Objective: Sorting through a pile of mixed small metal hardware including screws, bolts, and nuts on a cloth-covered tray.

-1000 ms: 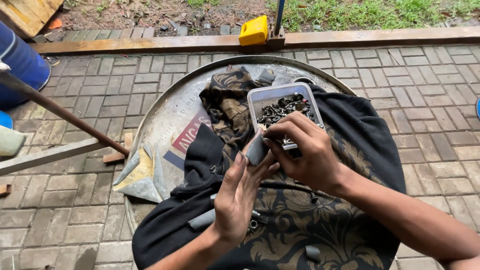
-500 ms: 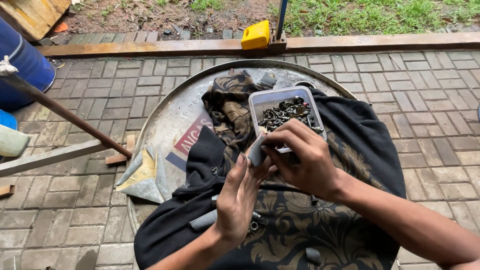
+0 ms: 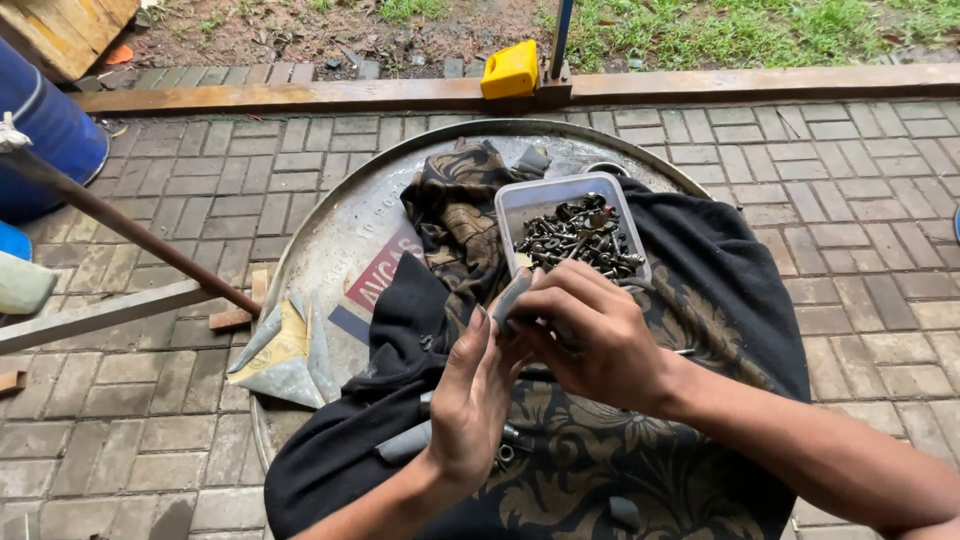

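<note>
I see my left hand (image 3: 475,400) and right hand (image 3: 590,335) closed together on a small flat grey metal piece (image 3: 511,298), above the black patterned cloth (image 3: 720,290), just near the clear plastic box of dark screws (image 3: 575,235) on the round metal drum lid (image 3: 340,240).

Grey brick paving (image 3: 830,200) covers the ground outdoors in even daylight. A wooden beam (image 3: 300,96) edges it along the top, with bare soil (image 3: 300,30) and grass (image 3: 750,25) beyond. A yellow block (image 3: 509,70) sits on the beam beside a blue post (image 3: 561,35). A blue drum (image 3: 45,130) stands at left, crossed by a rusty rod (image 3: 130,235).
</note>
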